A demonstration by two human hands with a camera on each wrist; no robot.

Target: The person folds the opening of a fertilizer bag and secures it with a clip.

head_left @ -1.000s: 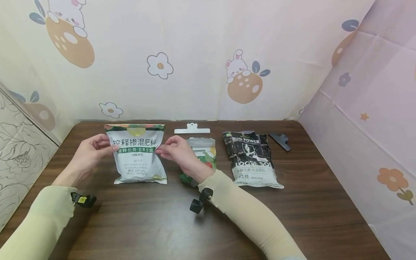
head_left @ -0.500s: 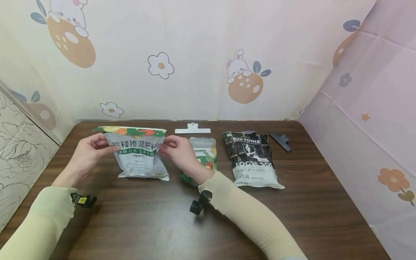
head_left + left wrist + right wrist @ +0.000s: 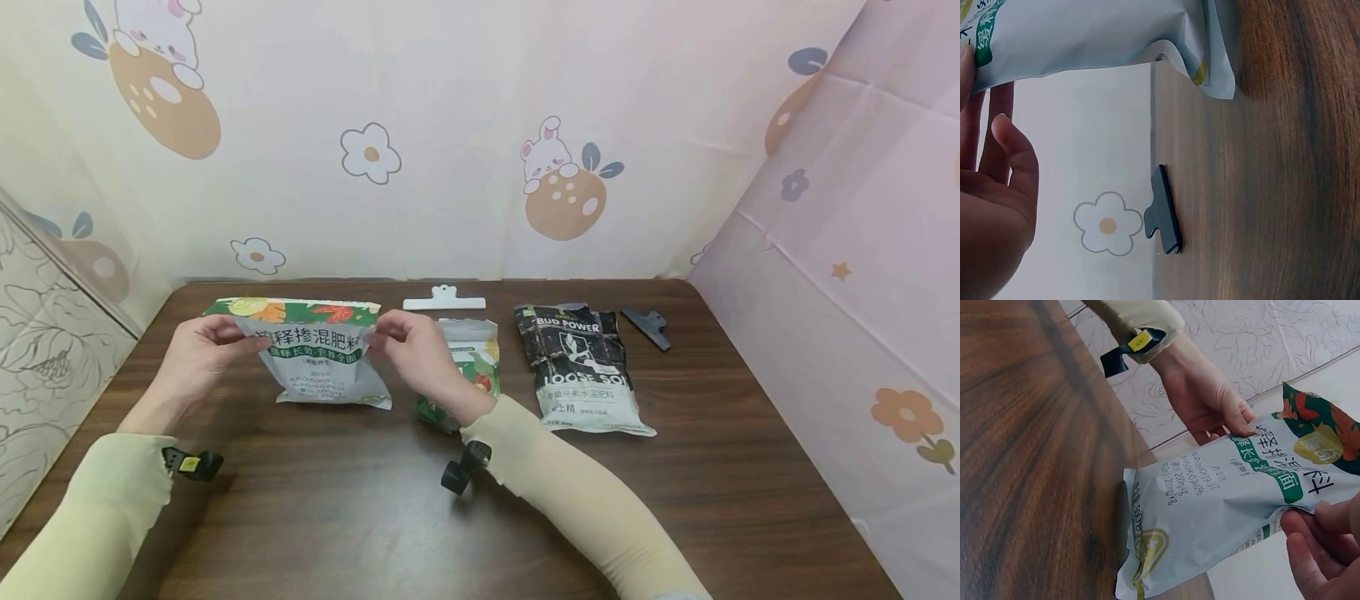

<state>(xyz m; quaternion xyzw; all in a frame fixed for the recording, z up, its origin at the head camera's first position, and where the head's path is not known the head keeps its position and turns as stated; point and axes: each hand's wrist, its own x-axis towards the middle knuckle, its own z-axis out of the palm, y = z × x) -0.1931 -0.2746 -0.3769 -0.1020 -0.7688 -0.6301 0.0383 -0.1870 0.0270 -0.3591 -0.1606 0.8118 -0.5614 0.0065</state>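
Your left hand pinched one side edge of the white bag, thumb on its printed face, while your right hand pinched the opposite edge. You held it over the left part of the table, lettering toward you, green-banded end up, plain end down at the tabletop. Its long axis ran top to bottom, slanting slightly toward lower right. Beyond your right fingers were a green-and-white pouch, a white clip, then a black pouch and a dark clip.
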